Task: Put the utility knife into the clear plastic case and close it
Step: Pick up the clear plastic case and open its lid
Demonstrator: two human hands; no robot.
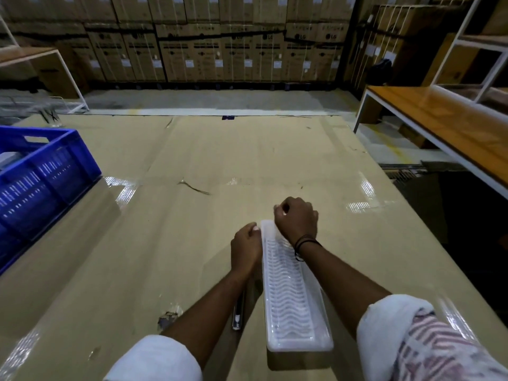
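A wall of stacked brown cardboard cartons [220,48] is seen across the background at twelve o'clock. The foreground is filled by a broad surface covered in tan cardboard sheeting [192,166] with glossy strips of clear tape. At two o'clock a white-framed bench with an orange wooden top [450,125] is placed well apart from the work area. At nine o'clock a blue perforated plastic crate [46,171] is set on the surface's left edge.

Near the centre, running from six o'clock toward twelve, a long, narrow clear plastic case with a wavy ribbed face [288,287] is laid flat on the surface. Its far end is handled by both hands. The right hand [298,220] is curled over the far end, knuckles up, with a dark cord band worn at the wrist; its fingers are clenched, though what is pinched under them cannot be told. The left hand [246,247] is pressed against the case's left edge near the same end, fingers bent onto the rim. Both forearms are bare, with white sleeves rolled up.

Just left of the case, at seven o'clock from it, a slim dark utility knife with a pale tip [238,312] is lying on the surface, partly hidden beneath the left forearm, outside the case.
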